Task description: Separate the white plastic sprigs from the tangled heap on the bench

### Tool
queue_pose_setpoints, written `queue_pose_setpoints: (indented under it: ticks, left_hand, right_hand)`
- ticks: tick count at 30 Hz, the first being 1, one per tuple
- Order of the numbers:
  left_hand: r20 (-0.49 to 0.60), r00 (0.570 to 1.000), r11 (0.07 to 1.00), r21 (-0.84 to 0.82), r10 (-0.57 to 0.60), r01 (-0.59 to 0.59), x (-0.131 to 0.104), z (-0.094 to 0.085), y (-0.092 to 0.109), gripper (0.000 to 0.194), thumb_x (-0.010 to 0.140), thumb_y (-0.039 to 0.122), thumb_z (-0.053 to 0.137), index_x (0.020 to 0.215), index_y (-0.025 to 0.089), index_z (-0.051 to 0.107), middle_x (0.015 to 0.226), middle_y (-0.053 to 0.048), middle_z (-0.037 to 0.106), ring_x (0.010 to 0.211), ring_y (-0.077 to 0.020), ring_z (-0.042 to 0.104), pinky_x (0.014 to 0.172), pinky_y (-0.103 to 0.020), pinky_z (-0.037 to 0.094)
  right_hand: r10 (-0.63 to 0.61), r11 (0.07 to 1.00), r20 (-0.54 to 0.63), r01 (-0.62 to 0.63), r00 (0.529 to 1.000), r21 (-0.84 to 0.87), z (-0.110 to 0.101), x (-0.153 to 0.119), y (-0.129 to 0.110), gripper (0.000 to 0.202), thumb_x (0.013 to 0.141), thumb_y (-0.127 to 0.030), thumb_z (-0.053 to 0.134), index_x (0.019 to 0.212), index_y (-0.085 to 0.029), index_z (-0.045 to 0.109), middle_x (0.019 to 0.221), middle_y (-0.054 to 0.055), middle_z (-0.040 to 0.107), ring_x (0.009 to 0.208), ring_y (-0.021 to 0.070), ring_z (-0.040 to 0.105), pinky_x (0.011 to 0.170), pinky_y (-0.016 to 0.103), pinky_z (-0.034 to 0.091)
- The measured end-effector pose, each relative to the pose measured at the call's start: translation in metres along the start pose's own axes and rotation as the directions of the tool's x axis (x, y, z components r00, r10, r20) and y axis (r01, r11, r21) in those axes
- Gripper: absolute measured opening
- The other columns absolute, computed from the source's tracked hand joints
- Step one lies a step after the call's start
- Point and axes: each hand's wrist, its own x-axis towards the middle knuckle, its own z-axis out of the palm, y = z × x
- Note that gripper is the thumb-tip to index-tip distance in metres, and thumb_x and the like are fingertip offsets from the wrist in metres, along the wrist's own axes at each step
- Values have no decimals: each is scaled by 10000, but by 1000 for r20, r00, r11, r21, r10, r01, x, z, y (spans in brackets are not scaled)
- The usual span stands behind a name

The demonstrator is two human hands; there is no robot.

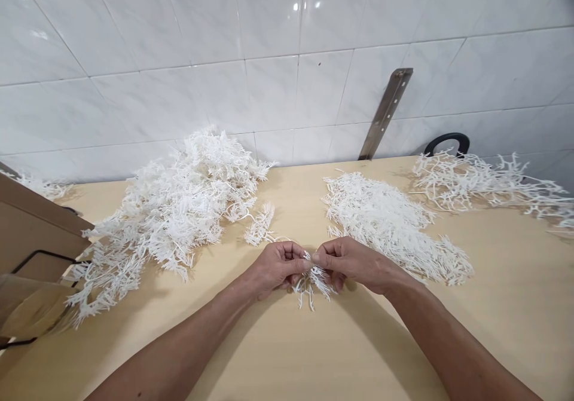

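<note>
Between my two hands, just above the table, is a small white branching plastic sprig (316, 278) with thin feathery tips pointing down. My left hand (282, 265) pinches it from the left, thumb against fingers. From the right, my right hand (338, 262) pinches it too, the fingertips of both hands nearly touching. Beyond my left hand lies a loose white sprig (260, 225). A large heap of white sprigs (188, 198) spreads to the left. On the right, a flatter pile of white sprigs (390, 222) lies close to my right wrist.
Bare, thicker white branch stems (484, 183) lie at the far right, in front of a black curved handle (448, 142). A metal strip (386, 114) leans on the tiled wall (273, 96). A brown cardboard box (38, 227) stands at left on the wooden table (287, 353).
</note>
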Motion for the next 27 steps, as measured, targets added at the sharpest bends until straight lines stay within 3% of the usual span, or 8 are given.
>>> queue_pose_setpoints:
  ticks: [7, 10, 13, 16, 20, 27]
  left_hand:
    - [81, 997, 997, -78, 3, 4, -1, -4, 3, 374, 702, 420, 813, 871, 158, 606, 508, 49, 538, 399, -45, 386, 385, -176, 219]
    - [98, 995, 985, -170, 20, -3, -1, -6, 5, 363, 720, 423, 801, 861, 151, 608, 554, 28, 554, 438, -50, 414, 399, -177, 233]
    - [48, 998, 977, -214, 33, -22, 0, -5, 5, 364, 702, 403, 818, 840, 142, 605, 596, 6, 574, 484, -62, 462, 412, -178, 248]
    - [-11, 1000, 980, -199, 26, -28, 0, -4, 6, 376, 686, 415, 821, 809, 144, 591, 583, 5, 574, 469, -62, 450, 400, -182, 222]
    - [-80, 996, 991, -127, 29, -39, 0, -3, 6, 377, 694, 443, 802, 785, 148, 586, 548, 19, 549, 427, -50, 389, 381, -192, 161]
    - [-25, 999, 999, -42, 26, -27, 0, -8, 8, 364, 768, 480, 723, 744, 154, 564, 474, 42, 481, 381, -42, 276, 374, -211, 108]
  right_hand:
    - [-52, 996, -34, 55, 998, 64, 2, 2, 2, 404, 800, -563, 683, 768, -174, 580, 656, 4, 645, 509, 126, 613, 472, 219, 410]
    - [-111, 991, -110, 118, 988, 63, 8, 5, 4, 376, 826, -542, 658, 769, -183, 563, 625, -23, 604, 476, 115, 582, 465, 223, 416]
    - [-174, 983, -221, 182, 960, 18, 16, 9, 5, 323, 878, -500, 599, 775, -197, 554, 559, -53, 548, 426, 104, 525, 437, 221, 393]
    - [-212, 977, -292, 206, 933, -52, 22, 11, 3, 296, 918, -464, 544, 771, -207, 550, 521, -61, 528, 404, 101, 491, 421, 219, 369]
    - [-235, 972, -293, 223, 927, -73, 23, 8, 0, 292, 928, -453, 532, 763, -213, 537, 494, -64, 521, 395, 105, 491, 422, 223, 374]
    - [-270, 962, -288, 269, 919, -45, 22, 7, 2, 290, 933, -462, 531, 789, -211, 550, 502, -64, 513, 383, 100, 477, 409, 219, 379]
